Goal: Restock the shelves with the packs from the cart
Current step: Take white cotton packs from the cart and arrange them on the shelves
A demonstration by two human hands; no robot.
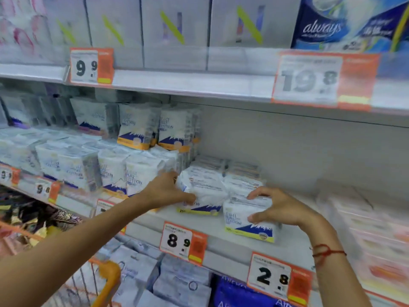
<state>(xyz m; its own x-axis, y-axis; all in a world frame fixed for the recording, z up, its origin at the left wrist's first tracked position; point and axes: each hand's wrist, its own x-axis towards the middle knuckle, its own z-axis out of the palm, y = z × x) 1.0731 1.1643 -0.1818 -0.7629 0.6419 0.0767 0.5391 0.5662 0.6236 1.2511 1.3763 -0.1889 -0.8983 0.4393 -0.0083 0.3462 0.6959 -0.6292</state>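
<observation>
Two white cotton packs with a blue mountain and yellow strip stand at the front of the middle shelf (223, 244). My left hand (164, 190) grips the left pack (204, 196) from its left side, thumb across the front. My right hand (276, 206) holds the right pack (247, 220), fingers curled over its top and thumb on its front. Behind them lie more flat packs (241, 173). The orange cart (104, 282) is at the lower left, its handle under my left arm.
Stacked cotton packs (137, 156) fill the shelf to the left. Grey boxes (174, 27) and a blue pack (352, 23) stand on the shelf above. Price tags reading 8.9 (182, 242) and 2.8 (276, 278) hang on the shelf edge. Pink packs (380, 235) sit at the right.
</observation>
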